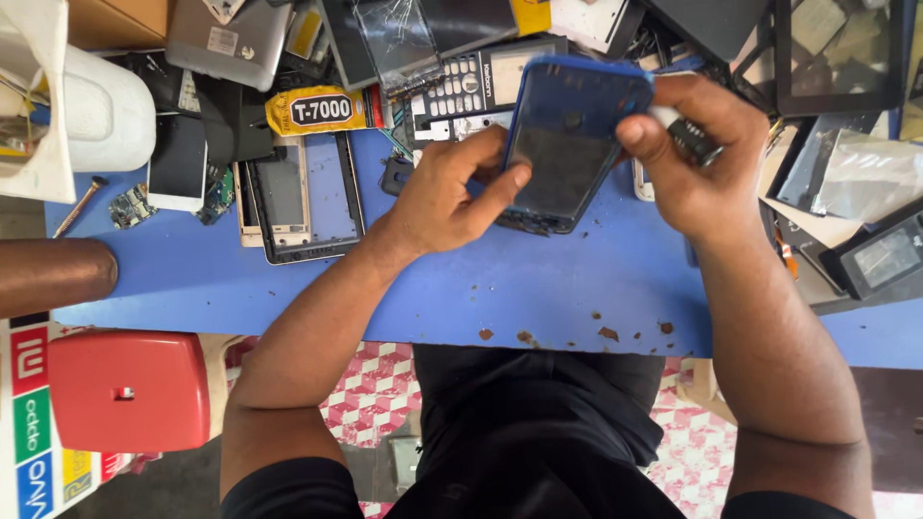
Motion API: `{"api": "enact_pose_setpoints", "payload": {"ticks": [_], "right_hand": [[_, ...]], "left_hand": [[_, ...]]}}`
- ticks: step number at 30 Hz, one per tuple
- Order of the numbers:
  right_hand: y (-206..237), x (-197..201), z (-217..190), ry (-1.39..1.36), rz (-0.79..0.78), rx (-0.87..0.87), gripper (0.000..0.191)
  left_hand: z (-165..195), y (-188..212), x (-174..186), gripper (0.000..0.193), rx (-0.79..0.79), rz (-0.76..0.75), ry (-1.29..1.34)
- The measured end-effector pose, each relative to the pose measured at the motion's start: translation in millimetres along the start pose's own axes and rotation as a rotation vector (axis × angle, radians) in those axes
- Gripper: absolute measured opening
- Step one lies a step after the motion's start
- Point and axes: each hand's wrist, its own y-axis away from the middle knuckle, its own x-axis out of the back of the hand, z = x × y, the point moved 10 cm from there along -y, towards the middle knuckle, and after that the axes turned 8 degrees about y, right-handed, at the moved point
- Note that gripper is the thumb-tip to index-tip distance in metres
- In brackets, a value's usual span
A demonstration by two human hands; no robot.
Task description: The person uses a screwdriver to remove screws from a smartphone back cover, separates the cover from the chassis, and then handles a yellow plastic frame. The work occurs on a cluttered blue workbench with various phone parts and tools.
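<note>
While left hand (452, 197) steadies blue phone shell (569, 144), right hand (687, 154) pinches black tool (690, 140).

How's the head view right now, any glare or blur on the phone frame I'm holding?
Head view: even daylight, soft shadows under both hands. The blue phone frame is sharp, with a dull sheen on its dark panel but no blinding glare. The right hand and the small dark tool in it are slightly soft. The plastic sleeve at right reflects light. Wide-angle stretch shows at the edges.
</note>
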Motion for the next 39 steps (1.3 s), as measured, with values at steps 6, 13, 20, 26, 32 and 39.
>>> {"api": "enact_pose_setpoints", "payload": {"ticks": [6,13,20,26,32,39], "right_hand": [[3,-23,-33,0.169,-0.153,0.070,0.022],[8,-36,-43,0.203,-0.205,0.069,0.024],[9,-37,-58,0.225,-0.181,0.134,0.024],[18,-41,-74,0.182,-0.211,0.187,0.025],[20,-39,-70,0.200,-0.138,0.166,0.023],[13,-46,-49,0.066,-0.177,0.116,0.030]], "left_hand": [[6,7,2,0.026,-0.083,0.098,0.269],[2,12,-9,0.025,-0.055,0.150,0.439],[19,12,-2,0.036,-0.137,0.154,0.465],[22,15,-2,0.027,-0.096,0.150,0.481],[21,17,-1,0.017,-0.115,0.137,0.481],[18,13,13,0.017,-0.068,0.214,0.409]]}}
